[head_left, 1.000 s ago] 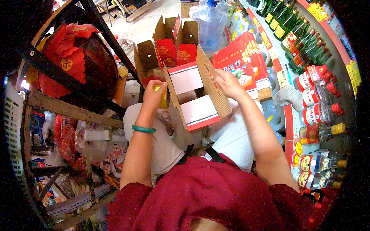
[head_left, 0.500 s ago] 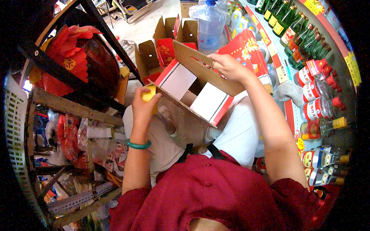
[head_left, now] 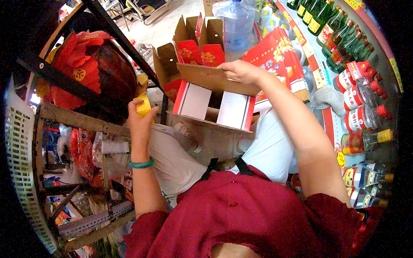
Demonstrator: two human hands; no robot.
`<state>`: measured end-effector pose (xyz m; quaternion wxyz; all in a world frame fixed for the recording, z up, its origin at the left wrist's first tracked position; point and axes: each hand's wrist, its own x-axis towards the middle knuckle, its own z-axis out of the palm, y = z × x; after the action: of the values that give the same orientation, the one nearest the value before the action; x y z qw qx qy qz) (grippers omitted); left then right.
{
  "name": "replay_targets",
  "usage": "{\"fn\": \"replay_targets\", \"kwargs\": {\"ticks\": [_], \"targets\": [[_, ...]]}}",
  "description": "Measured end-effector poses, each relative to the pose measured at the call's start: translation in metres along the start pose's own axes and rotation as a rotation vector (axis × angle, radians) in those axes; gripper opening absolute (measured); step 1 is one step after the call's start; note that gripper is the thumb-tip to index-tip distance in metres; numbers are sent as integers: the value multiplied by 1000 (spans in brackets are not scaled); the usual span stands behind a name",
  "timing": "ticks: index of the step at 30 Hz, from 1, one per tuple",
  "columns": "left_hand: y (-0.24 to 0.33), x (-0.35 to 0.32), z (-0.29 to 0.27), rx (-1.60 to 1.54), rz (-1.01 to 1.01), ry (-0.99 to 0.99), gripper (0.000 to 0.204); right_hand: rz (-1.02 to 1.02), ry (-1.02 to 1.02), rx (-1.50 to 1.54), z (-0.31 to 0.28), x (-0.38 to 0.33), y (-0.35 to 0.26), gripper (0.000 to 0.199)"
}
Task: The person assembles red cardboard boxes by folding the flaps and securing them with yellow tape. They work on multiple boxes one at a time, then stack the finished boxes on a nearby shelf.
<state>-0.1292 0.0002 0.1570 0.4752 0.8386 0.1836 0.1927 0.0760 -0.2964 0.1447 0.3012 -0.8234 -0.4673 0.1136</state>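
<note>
Above my knees, an open cardboard box [head_left: 235, 109] is tilted, with white end flaps folded inward, a gap between them and red edges. My right hand [head_left: 243, 73] grips its raised brown long flap at the far side. To the left, my left hand [head_left: 140, 118] is closed around a small yellow item [head_left: 145, 105] that looks like a roll of tape. That hand is apart from the box. A green bangle [head_left: 142, 163] circles my left wrist.
Beyond the box stand opened red cartons [head_left: 188, 50] and a large clear water bottle [head_left: 236, 32]. Flattened red cartons [head_left: 271, 53] lean at the right, beside a shelf of bottles [head_left: 352, 101] with a grey glove [head_left: 329, 98]. A metal rack [head_left: 81, 118] and red decorations [head_left: 77, 69] are at left.
My left hand has moved left, away from the box's corner, with the yellow item. The box has turned more level, its raised flap shifting as my right hand keeps hold of it.
</note>
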Motion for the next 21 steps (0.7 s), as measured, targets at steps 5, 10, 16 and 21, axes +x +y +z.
{"fn": "replay_targets", "kwargs": {"ticks": [5,10,16,21], "targets": [[-27,16,12,69,96,-45,43,37,-12,-103,18,17,7,35],[-56,34,28,27,-3,-88,44,49,10,-127,29,19,7,32],[-90,46,45,94,-4,-32,41,336,178,-391,22,3,-15,28],[-98,46,49,65,-127,-57,40,437,352,-353,28,-24,4,23]]}}
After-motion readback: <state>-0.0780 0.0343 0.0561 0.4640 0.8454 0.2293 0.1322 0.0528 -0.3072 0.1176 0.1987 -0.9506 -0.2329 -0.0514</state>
